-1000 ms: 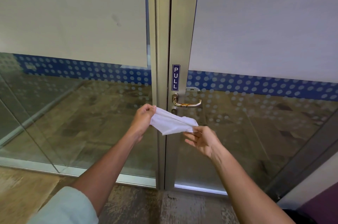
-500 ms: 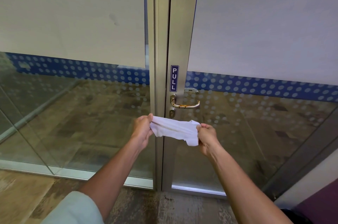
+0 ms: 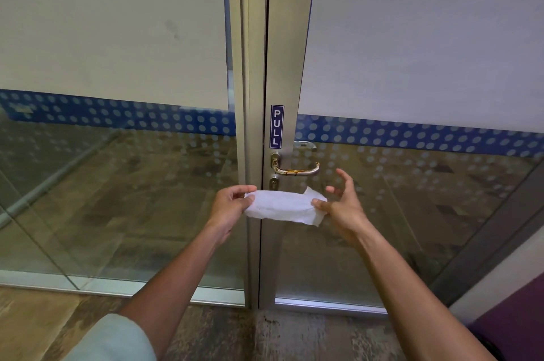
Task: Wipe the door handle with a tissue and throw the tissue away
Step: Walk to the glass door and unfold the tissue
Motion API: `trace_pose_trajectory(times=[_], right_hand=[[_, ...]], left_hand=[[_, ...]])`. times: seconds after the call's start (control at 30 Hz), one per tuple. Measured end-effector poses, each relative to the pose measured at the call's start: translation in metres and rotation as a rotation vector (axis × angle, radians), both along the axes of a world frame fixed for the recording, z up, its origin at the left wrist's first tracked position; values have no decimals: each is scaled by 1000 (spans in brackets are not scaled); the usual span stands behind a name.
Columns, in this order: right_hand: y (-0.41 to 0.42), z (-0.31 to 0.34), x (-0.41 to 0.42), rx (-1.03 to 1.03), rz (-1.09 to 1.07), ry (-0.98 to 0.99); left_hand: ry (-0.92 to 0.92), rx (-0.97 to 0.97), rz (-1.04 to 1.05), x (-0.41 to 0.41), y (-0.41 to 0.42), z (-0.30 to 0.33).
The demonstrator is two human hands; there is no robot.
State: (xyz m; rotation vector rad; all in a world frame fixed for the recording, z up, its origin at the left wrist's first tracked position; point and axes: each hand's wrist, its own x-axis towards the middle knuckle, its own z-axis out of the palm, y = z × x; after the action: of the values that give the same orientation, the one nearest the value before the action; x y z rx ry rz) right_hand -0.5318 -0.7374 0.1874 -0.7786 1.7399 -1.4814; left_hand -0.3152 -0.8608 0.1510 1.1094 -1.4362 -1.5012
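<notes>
A white tissue [image 3: 282, 206] is stretched flat between both hands, just below the door handle. My left hand [image 3: 231, 206] pinches its left end with thumb and fingers. My right hand [image 3: 343, 204] holds the right end with the thumb, its other fingers spread and lifted. The brass lever handle [image 3: 297, 167] sits on the metal door frame, a short way above the tissue and apart from it. A keyhole [image 3: 273, 183] lies under the handle's base.
A blue PULL sticker [image 3: 276, 126] is fixed above the handle. Glass door panels [image 3: 412, 198] with frosted film and a blue dotted band fill both sides. A purple object [image 3: 512, 319] stands at the lower right. The floor is worn wood-pattern.
The right hand took hold of the tissue's free end, and both hands pulled it out flat and raised it closer to the handle. The right fingers have now spread open.
</notes>
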Motion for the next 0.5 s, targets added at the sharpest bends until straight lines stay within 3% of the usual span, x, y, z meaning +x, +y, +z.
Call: trace_pose_trajectory(times=[0.13,0.27,0.4,0.5], right_hand=[[5,-1,-5,-32,96,398],[8,1,-5,74,183,686],[10,4,-4,130,239,847],[8,5,-7,173,245,807]], left_hand=[[-134,-105,-108,0,-7,3],[-301,-254,-208,-3,-14,6],[-454,-380,-271,-6,-20,7],[-461,-423,-255,-9,-19,14]])
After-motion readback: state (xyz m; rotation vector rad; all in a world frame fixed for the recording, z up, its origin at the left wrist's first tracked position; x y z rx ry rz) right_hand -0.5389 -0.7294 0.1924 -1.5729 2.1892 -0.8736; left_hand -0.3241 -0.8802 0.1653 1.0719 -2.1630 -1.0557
